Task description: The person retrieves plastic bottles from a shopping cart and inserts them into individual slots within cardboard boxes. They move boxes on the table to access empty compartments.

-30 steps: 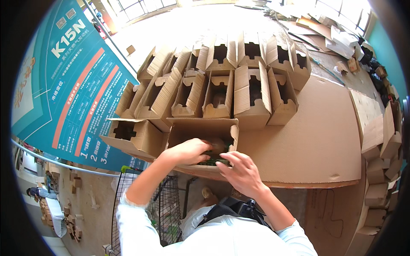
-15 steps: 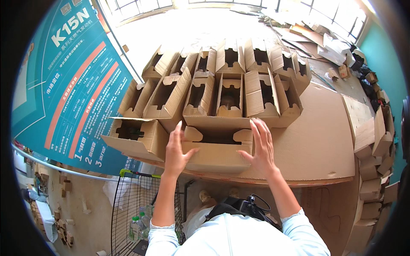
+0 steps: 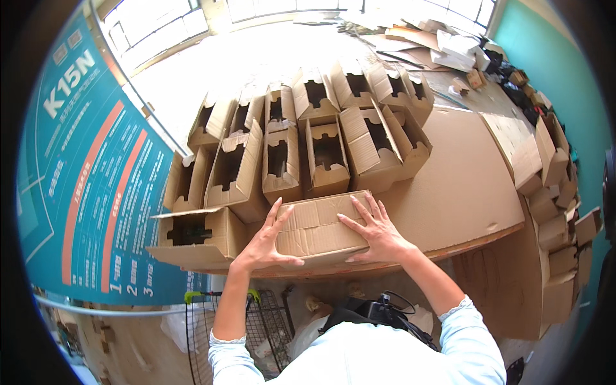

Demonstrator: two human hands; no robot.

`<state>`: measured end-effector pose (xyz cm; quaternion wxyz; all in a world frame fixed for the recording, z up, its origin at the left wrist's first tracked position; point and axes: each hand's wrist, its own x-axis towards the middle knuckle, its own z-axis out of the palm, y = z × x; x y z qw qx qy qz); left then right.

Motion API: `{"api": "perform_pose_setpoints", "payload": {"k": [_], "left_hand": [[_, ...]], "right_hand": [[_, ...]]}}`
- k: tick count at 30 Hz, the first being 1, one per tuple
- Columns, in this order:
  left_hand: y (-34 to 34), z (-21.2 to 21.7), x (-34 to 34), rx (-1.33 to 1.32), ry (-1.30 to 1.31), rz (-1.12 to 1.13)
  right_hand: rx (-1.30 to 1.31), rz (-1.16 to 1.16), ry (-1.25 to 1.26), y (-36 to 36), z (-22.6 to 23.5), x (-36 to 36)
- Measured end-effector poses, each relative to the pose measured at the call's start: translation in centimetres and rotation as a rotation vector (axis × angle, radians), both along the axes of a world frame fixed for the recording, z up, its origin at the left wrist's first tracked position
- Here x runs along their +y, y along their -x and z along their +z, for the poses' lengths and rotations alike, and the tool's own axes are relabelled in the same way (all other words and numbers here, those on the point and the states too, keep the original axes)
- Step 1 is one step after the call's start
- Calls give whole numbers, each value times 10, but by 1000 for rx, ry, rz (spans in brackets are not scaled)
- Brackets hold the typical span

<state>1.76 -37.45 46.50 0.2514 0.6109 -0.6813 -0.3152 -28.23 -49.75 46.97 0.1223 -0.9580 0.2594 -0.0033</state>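
Note:
A small cardboard box (image 3: 323, 221) with its lid folded down lies at the near edge of the table, between my hands. My left hand (image 3: 260, 247) clasps its left end, fingertips at the far corner and thumb along the near edge. Over the right end spreads my right hand (image 3: 380, 236), its fingers on the lid and its thumb at the near side. To the left stands an open box (image 3: 228, 234) with a dark green thing inside. Behind are two rows of open, upright cardboard boxes (image 3: 282, 183); at least one holds something dark.
A flat cardboard sheet (image 3: 449, 173) covers the table on the right. A wire cart (image 3: 266, 324) stands below the near edge. A blue-green banner (image 3: 83, 192) rises at the left. Cardboard scraps and boxes (image 3: 545, 205) are heaped along the right wall.
The front box's lid stood open and is now folded down. My hands have moved from beside the opening onto the box. The view has turned slightly to the right.

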Motion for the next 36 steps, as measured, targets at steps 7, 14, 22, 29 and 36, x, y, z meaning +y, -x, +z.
{"api": "perform_pose_setpoints", "payload": {"k": [7, 14, 22, 29, 36], "left_hand": [[-23, -24, 9, 230, -131, -78], [0, -31, 10, 302, -17, -74], [144, -41, 1, 326, -4, -96], [327, -41, -120, -119, 321, -21], [436, -70, -248, -358, 253, 327]], "right_hand": [[57, -5, -60, -1, 9, -6], [-44, 32, -85, 20, 2, -14], [-85, 86, -48, 152, 3, -67], [39, 25, 351, 280, -3, -197], [-470, -567, -47, 300, -69, -309]]}}
